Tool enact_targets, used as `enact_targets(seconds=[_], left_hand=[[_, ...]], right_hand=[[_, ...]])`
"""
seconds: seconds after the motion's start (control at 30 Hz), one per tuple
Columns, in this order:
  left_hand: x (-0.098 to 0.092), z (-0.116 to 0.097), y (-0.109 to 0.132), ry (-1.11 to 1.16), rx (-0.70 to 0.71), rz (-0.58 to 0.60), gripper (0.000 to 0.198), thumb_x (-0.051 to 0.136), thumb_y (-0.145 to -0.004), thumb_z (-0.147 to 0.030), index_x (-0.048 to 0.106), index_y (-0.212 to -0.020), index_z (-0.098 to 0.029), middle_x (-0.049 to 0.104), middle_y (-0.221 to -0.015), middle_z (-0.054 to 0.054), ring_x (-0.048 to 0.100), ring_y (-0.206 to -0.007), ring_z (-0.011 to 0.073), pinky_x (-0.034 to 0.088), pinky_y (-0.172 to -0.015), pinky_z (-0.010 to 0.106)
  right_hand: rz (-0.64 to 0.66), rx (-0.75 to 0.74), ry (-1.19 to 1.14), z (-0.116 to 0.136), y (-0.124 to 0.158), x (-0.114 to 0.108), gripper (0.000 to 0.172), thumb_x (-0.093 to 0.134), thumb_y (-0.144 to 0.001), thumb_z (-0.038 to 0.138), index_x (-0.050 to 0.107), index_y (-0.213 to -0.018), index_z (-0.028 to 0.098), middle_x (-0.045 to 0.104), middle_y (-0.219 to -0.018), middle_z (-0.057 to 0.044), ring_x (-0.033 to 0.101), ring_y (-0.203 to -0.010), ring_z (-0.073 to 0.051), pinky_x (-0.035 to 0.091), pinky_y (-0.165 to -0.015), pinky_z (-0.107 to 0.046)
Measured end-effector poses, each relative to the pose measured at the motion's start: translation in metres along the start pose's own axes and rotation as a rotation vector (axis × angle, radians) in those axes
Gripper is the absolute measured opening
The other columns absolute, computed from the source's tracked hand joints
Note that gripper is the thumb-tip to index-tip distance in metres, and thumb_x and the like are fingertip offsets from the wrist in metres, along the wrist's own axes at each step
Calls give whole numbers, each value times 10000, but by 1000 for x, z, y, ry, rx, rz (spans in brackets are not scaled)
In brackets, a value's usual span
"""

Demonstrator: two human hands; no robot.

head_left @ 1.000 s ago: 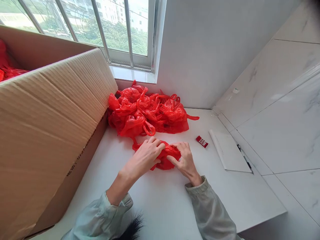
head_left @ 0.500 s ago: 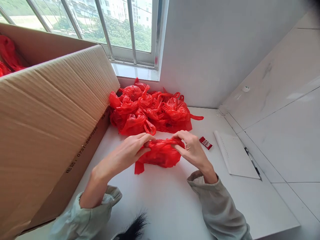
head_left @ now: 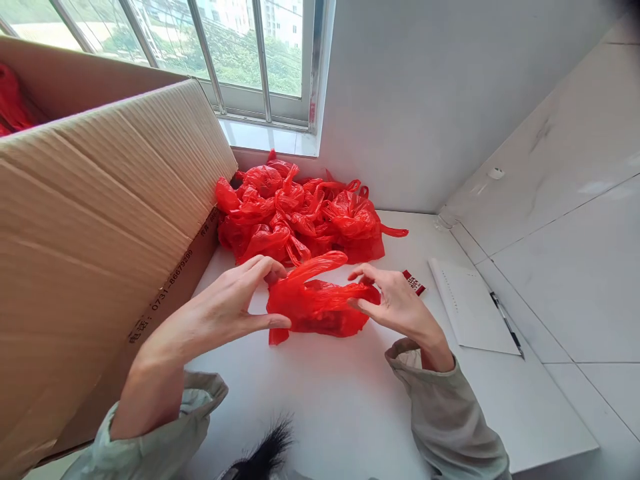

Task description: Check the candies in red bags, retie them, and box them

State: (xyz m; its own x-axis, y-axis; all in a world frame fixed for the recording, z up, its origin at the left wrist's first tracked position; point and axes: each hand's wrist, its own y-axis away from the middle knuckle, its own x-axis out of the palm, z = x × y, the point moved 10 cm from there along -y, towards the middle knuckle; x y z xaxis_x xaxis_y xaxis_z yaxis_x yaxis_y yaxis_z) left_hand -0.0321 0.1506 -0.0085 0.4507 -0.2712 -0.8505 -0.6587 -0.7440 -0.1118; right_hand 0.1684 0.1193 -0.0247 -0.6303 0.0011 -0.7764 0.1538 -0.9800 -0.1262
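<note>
Since the earlier frame, a loop (head_left: 320, 265) of the red bag (head_left: 323, 313) has risen at frame centre, and the left hand's (head_left: 223, 307) thumb and fingers have parted widely. Leftmost stands a cardboard box (head_left: 100, 240); then that hand, by the bag's left side, below the bag pile (head_left: 305, 213). At the bag's right end, the right hand's (head_left: 400, 307) thumb and forefinger are apart; whether its other fingers pinch plastic, I cannot tell. Rightward lie a packet (head_left: 416, 283), notebook (head_left: 470, 303) and pen (head_left: 506, 323).

Bag (head_left: 320, 312) on bench (head_left: 330, 400) between left grip (head_left: 220, 308) and right grip (head_left: 401, 303); bag pile (head_left: 300, 217) beyond both, carton (head_left: 100, 220) to their left, notebook (head_left: 473, 310) and pen (head_left: 506, 325) right.
</note>
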Motion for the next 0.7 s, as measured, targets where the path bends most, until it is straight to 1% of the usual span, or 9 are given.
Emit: enact_targets(seconds=[0.07, 0.13, 0.2, 0.27, 0.37, 0.43, 0.53, 0.6, 0.7], left_hand=[[5, -9, -6, 29, -37, -95, 437, 680, -826, -524, 493, -1108, -248, 592, -1116, 14, 586, -970, 207, 472, -830, 316], [13, -18, -13, 44, -72, -156, 317, 611, -893, -427, 490, -1117, -240, 598, -1110, 24, 590, -974, 204, 468, -820, 317], [20, -23, -19, 2, -99, -175, 137, 534, -917, -302, 519, -1026, -220, 626, -996, 25, 604, -895, 206, 457, -761, 319], [18, -21, -20, -62, -132, -195, 54, 481, -900, -234, 529, -913, -212, 633, -878, 22, 605, -790, 207, 435, -692, 320], [-8, -8, -11, -110, -216, -315, 74, 484, -876, -261, 535, -843, -216, 615, -781, 5, 579, -678, 186, 419, -642, 312], [-30, 1, 0, -113, -272, -419, 58, 520, -840, -274, 543, -824, -224, 573, -698, -26, 517, -589, 154, 411, -600, 297], [-51, 7, 14, -88, -323, -510, 49, 520, -779, -218, 554, -809, -239, 562, -661, -53, 484, -574, 132, 411, -577, 288], [-58, 11, 21, -70, -364, -535, 95, 498, -753, -205, 567, -803, -246, 585, -667, -57, 528, -618, 142, 417, -596, 305], [-67, 25, 31, -14, -438, -584, 123, 474, -733, -244, 583, -789, -255, 583, -670, -49, 560, -620, 153, 401, -573, 335]], right_hand=[[18, -74, -22, 12, 0, 6, 72, 590, -810, 178, 617, -870, 208, 668, -818, 0, 581, -726, -159, 408, -678, -270], [32, -170, -34, 26, 1, 11, 122, 548, -809, 113, 617, -852, 204, 676, -829, -8, 583, -758, -166, 415, -729, -281], [32, -237, -36, 35, 3, 13, 205, 528, -767, 56, 610, -882, 204, 675, -835, -4, 573, -766, -164, 415, -748, -279], [-20, -228, -48, 34, 5, 5, 224, 513, -722, 28, 579, -846, 203, 650, -791, 14, 548, -715, -142, 408, -697, -254], [-226, -87, -114, 13, 7, -26, 155, 524, -714, 57, 518, -761, 205, 565, -679, 50, 477, -599, -101, 376, -588, -221], [-394, -11, -175, -3, 13, -49, 121, 570, -723, 110, 501, -731, 209, 523, -644, 59, 456, -584, -94, 384, -576, -216], [-592, 24, -287, -22, 24, -74, 158, 627, -708, 170, 477, -704, 218, 539, -655, 47, 501, -618, -111, 426, -576, -229], [-654, 20, -383, -30, 29, -82, 175, 625, -707, 175, 458, -703, 225, 579, -685, 31, 551, -645, -129, 455, -569, -243], [-667, -15, -526, -37, 33, -90, 162, 603, -734, 173, 455, -728, 236, 608, -724, 16, 589, -655, -142, 465, -538, -253]])
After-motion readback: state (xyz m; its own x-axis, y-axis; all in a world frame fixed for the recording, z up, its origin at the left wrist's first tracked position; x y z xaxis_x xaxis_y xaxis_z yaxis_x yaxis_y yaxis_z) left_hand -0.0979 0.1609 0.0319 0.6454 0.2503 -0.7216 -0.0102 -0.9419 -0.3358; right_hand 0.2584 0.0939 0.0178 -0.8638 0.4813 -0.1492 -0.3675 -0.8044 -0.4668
